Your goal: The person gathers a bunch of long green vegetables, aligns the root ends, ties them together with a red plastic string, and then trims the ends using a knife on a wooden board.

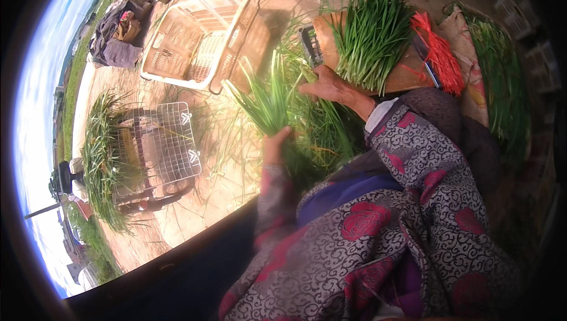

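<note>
My left hand (276,145) is closed round a loose bunch of garlic chives (269,105); the pale stalk ends fan out up and to the left. To its right is my right hand (333,88), fingers curled in beside the bunch. A short green piece (308,73) shows at its fingertips, but I cannot make out what it grips. Loose chive leaves (322,138) lie in a heap beneath both hands. Just beyond my right hand, a thick, neat pile of chives (375,34) rests on a brown board (401,73).
Red plastic ties (440,55) lie at the board's right end. More chives (499,67) lie on a sack at the far right. A cream plastic crate (162,76) stands ahead left. Further left, chives (100,155) hang beside a wire rack (171,144). Dark clothing (118,37) lies at the upper left.
</note>
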Demonstrator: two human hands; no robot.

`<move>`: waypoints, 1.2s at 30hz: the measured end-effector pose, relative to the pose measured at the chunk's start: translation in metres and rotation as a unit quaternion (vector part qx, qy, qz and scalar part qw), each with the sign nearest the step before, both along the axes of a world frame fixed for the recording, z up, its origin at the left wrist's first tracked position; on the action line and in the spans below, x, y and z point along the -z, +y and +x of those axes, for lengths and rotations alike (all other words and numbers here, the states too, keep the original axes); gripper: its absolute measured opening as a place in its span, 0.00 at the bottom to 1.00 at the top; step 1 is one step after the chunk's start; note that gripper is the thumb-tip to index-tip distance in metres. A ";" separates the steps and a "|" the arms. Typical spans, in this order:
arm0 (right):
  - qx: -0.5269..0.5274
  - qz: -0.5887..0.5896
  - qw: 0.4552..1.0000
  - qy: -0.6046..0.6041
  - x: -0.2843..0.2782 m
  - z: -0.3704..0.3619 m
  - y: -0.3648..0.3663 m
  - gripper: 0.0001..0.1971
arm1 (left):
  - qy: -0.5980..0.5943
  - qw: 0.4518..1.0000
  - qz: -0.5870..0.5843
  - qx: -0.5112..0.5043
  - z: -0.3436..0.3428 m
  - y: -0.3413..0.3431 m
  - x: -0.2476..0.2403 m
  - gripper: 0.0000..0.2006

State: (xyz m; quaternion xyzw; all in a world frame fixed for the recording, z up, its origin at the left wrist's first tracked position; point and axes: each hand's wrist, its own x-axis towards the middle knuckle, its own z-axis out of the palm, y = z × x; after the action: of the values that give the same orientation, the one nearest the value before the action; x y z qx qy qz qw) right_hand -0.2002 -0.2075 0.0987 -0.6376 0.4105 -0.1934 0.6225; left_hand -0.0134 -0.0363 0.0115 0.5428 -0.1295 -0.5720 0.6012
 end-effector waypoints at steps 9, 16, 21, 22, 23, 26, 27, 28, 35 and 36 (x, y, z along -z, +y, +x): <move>-0.130 0.189 0.937 -0.262 -0.039 -0.023 -0.002 0.16 | -0.065 0.995 0.039 -0.058 0.055 0.027 0.035 0.06; -0.013 0.045 0.997 -0.066 0.029 0.011 0.018 0.28 | 0.006 0.999 -0.034 -0.018 0.030 0.018 0.028 0.05; 0.030 0.066 0.987 -0.145 0.021 0.014 0.020 0.22 | -0.032 0.999 -0.010 0.020 0.000 0.015 0.015 0.06; 0.040 0.063 0.985 -0.153 0.022 0.015 0.020 0.20 | -0.021 1.000 -0.010 0.020 -0.003 0.016 0.016 0.06; 0.050 0.060 0.984 -0.162 0.022 0.015 0.021 0.19 | -0.009 1.000 -0.010 0.019 -0.006 0.016 0.017 0.06; 0.039 0.000 0.989 -0.141 0.000 0.005 0.015 0.16 | 0.011 0.998 -0.056 -0.017 0.007 0.022 0.028 0.11; 0.038 -0.017 0.990 -0.132 -0.007 0.002 0.014 0.16 | 0.012 0.998 -0.060 -0.020 0.015 0.026 0.029 0.12; 0.034 -0.019 0.986 -0.162 -0.018 0.003 0.018 0.16 | 0.006 0.998 -0.058 0.001 0.023 0.029 0.033 0.14; 0.094 0.008 0.983 -0.157 0.020 0.011 0.011 0.16 | 0.030 0.999 -0.035 -0.015 0.022 0.030 0.043 0.12; 0.108 0.011 0.984 -0.143 0.026 0.014 0.012 0.16 | 0.024 0.999 -0.043 -0.004 0.023 0.031 0.049 0.12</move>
State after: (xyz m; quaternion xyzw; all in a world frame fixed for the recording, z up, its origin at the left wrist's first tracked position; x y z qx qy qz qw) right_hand -0.1860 -0.1960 0.0732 -0.5482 0.3854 -0.3442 0.6576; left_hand 0.0092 -0.0057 -0.0373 0.5029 -0.1373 -0.5765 0.6292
